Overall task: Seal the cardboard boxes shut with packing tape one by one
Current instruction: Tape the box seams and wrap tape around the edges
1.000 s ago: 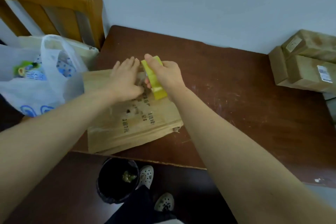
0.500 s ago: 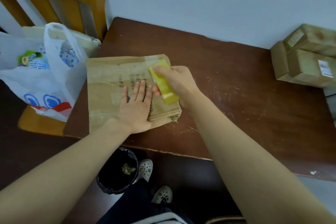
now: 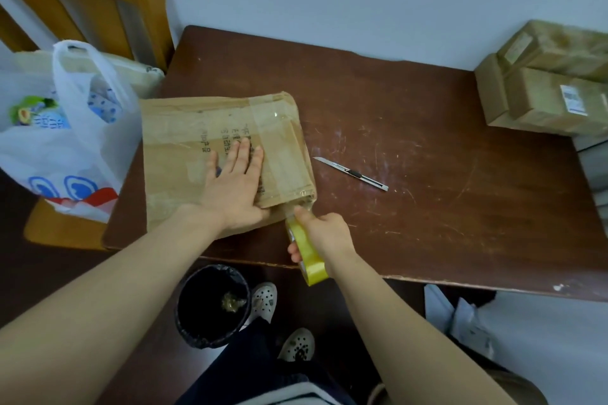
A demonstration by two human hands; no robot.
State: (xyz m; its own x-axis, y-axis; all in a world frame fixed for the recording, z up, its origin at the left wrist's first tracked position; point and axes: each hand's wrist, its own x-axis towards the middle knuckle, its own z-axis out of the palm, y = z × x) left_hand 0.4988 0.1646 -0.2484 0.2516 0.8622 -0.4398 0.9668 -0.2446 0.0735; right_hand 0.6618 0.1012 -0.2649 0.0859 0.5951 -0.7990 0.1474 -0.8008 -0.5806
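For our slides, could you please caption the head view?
Left hand presses the cardboard box; right hand holds tape roll at its edge.

A box [image 3: 184, 141] was laid flat on the left part of the table [image 3: 427, 207], reaching almost to its front edge. The left hand [image 3: 235, 189] was laid flat on the box's near right part. The tape [image 3: 309, 260] was held in the right hand [image 3: 324, 235] just before the box's near right corner, over the table's front edge. A knife [image 3: 352, 173] was left on the table just right of the box. More boxes [image 3: 543, 92] were stacked at the table's far right end. A chair [image 3: 82, 0] was set left of the table, with a bag [image 3: 65, 148] on its seat. A bin [image 3: 212, 306] was placed on the floor before the table.
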